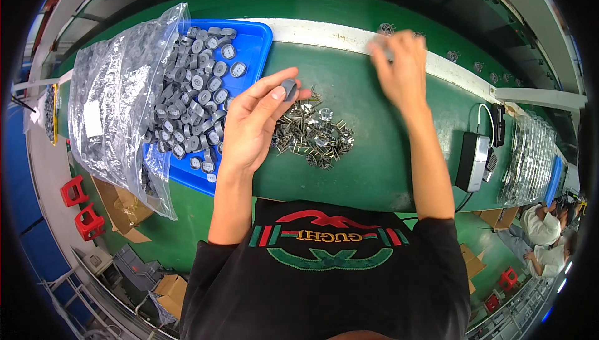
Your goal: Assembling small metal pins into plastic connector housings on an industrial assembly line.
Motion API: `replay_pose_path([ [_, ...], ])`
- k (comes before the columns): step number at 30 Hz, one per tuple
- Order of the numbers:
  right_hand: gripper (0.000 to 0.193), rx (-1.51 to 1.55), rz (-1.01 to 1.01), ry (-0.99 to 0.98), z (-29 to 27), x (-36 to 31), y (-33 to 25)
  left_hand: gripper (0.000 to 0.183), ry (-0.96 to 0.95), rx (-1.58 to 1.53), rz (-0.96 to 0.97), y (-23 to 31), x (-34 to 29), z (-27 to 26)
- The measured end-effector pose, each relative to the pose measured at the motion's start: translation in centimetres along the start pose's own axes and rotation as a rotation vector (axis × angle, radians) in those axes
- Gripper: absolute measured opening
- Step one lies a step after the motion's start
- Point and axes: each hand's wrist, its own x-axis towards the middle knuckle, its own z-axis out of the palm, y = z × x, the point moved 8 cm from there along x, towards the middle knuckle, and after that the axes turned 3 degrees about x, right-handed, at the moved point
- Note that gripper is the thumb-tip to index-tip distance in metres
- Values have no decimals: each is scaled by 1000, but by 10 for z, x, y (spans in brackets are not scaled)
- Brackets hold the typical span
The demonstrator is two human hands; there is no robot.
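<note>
My left hand (253,118) pinches a small grey round plastic cap (289,89) between thumb and fingers, above the workbench. Just below and right of it lies a loose pile of metal pin parts (315,137), some with shiny clear or silvery pieces. My right hand (402,65) is over the white rail (324,32) at the bench's far edge. Its fingers are smeared by motion, so what they hold, if anything, is hidden. A small metal part (387,29) sits right beside those fingertips, on the green strip beyond the rail.
A blue tray (261,37) of similar grey caps (198,82) stands left, partly under a clear plastic bag (112,103). More metal parts (478,67) are spaced along the far green strip. A black-and-silver device (472,161) and clear packs (529,159) occupy the bench's right. Other people (543,234) sit far right.
</note>
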Motion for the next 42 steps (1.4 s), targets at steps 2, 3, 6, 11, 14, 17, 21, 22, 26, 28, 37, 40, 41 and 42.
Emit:
replay_pose_path([
  [2,19,352,46,-401,3,-30,-44,34,8,14,23,-1,-1,-5],
  [3,21,332,43,-499,3,-48,-60,35,-2,17,31,-4,0,-6],
  [6,14,369,38,-544,5,-78,-75,36,40,148,46,-2,4,-3],
  [11,10,446,104,-309,-32,-70,-50,41,-90,55,18,-11,2,10],
  [14,19,99,-70,-143,-56,-71,-39,39,-106,-18,-2,-18,3,16],
  [17,25,-1,-155,-189,-44,-87,-31,38,-125,22,-45,-26,4,21],
  [21,21,98,-22,-132,-49,-90,-18,39,-158,6,-55,-36,4,29],
  [22,19,161,102,-104,-43,-93,-8,39,-164,-5,-56,-37,4,31],
  [26,15,219,269,-138,-36,-91,6,39,-197,-33,-87,-43,3,41],
  [28,15,384,313,-88,-43,-84,-7,39,-195,-18,-88,-45,3,44],
  [37,19,424,66,16,-72,-44,-85,39,-240,-24,-85,-46,-2,56],
  [40,18,402,66,5,-72,-42,-89,39,-187,-64,-93,-44,-3,57],
  [41,18,398,51,10,-71,-42,-91,39,-177,-68,-82,-44,-3,56],
  [42,19,395,36,14,-69,-43,-92,39,-168,-73,-70,-44,-3,55],
])
